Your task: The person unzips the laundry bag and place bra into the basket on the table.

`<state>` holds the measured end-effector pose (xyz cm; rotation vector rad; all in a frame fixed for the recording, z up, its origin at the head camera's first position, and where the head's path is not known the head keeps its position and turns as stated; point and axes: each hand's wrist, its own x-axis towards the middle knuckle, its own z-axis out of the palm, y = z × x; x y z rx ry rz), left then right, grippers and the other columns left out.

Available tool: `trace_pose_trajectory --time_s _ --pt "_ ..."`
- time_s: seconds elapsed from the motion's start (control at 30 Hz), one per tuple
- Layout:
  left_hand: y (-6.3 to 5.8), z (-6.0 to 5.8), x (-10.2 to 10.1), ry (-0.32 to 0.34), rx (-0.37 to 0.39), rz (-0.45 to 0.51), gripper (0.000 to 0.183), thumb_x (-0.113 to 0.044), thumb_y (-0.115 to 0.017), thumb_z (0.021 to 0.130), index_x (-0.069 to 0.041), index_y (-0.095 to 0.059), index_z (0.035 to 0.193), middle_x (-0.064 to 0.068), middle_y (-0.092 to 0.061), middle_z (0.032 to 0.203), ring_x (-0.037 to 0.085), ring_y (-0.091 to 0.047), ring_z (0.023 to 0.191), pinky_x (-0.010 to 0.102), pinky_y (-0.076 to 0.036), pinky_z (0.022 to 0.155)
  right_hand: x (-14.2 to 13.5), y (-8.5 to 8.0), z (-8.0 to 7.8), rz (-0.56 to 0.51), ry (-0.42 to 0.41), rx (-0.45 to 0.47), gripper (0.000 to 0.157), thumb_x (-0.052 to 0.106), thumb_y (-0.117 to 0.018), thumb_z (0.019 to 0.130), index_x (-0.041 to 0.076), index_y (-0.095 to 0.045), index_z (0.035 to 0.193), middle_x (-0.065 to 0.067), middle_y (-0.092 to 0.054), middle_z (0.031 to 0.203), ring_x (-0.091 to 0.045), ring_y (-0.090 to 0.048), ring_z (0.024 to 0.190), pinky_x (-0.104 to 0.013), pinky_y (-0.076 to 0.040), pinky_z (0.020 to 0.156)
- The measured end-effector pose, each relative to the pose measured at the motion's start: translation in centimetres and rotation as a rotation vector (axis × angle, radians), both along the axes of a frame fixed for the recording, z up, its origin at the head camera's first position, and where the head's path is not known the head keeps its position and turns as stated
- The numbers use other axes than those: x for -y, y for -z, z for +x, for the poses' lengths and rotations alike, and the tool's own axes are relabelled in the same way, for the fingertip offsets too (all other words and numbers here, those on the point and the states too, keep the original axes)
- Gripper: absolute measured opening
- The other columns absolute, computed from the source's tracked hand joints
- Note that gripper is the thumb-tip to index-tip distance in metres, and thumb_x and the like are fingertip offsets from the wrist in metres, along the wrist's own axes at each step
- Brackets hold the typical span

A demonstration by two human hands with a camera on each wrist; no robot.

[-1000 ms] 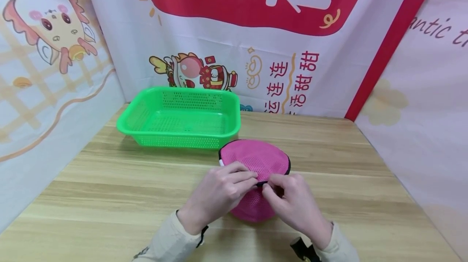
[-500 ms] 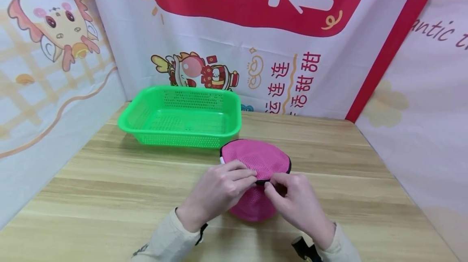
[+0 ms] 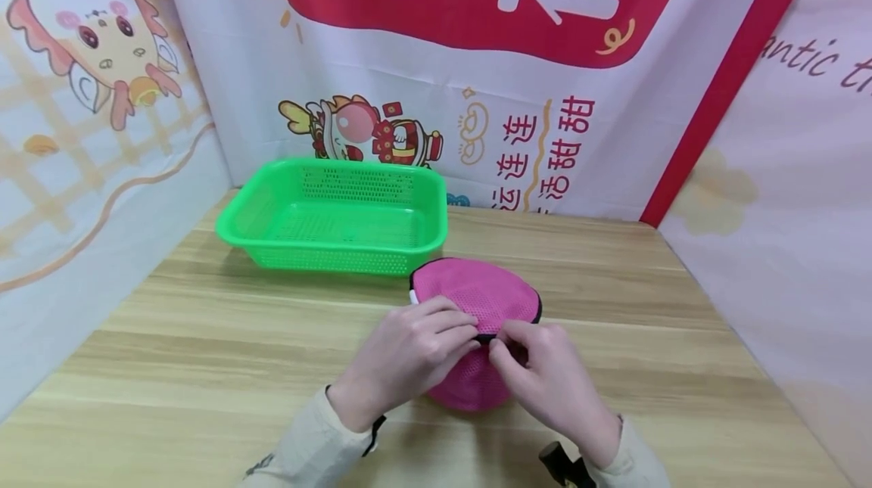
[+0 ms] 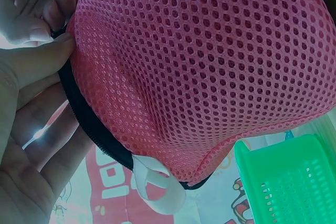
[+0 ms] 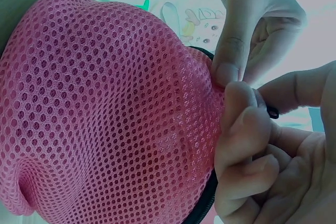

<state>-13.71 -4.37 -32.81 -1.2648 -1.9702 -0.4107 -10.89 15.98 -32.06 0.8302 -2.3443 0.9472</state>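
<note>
A pink mesh laundry bag (image 3: pixel 477 291) stands on the table between both hands, its black-trimmed mouth facing up. My left hand (image 3: pixel 412 352) pinches the black zipper edge (image 4: pixel 97 127) between thumb and fingers. Close beside it, my right hand (image 3: pixel 548 382) pinches the same edge with thumb and index finger, its other fingers curled in. A small black tab (image 5: pixel 273 113) pokes out by the right fingertips. From the bag's rim hangs a white fabric loop (image 4: pixel 163 190). The fingers hide part of the zipper.
Behind the bag to the left sits a green perforated plastic basket (image 3: pixel 334 259) on the wooden table (image 3: pixel 204 374). Printed cloths (image 3: pixel 409 72) enclose the table at the back and on both sides.
</note>
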Motion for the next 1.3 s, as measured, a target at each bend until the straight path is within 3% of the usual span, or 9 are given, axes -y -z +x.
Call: trace_pose_trajectory --time_s 0.23,0.63,1.3 --pt "-0.1 -0.12 -0.08 0.003 -0.006 0.007 0.011 -0.011 -0.08 0.081 -0.009 -0.078 0.092 0.001 -0.072 0.094 0.013 -0.064 0.09 0.023 -0.054 0.081 0.08 -0.15 -0.21 0.016 0.011 -0.004 0.039 0.0 -0.061 0.079 0.024 -0.038 0.059 0.021 -0.028 0.055 0.005 -0.028 0.048 -0.015 -0.024 0.041" --pt "-0.13 0.07 -0.14 0.006 0.065 -0.001 0.01 -0.008 -0.078 0.084 -0.008 -0.078 0.094 0.003 -0.072 0.096 0.014 -0.064 0.092 0.025 -0.054 0.082 -0.01 -0.01 -0.06 0.013 0.015 0.009 0.038 0.0 -0.06 0.079 0.024 -0.038 0.059 0.02 -0.029 0.055 0.004 -0.028 0.048 -0.016 -0.024 0.041" --pt "-0.21 0.17 0.01 0.002 0.045 -0.014 0.009 -0.009 -0.076 0.085 -0.008 -0.077 0.094 0.002 -0.072 0.096 0.014 -0.063 0.092 0.025 -0.054 0.083 0.08 0.0 -0.01 0.021 0.017 0.017 0.037 0.002 -0.063 0.079 0.026 -0.043 0.06 0.021 -0.031 0.055 0.003 -0.031 0.048 -0.016 -0.026 0.041"
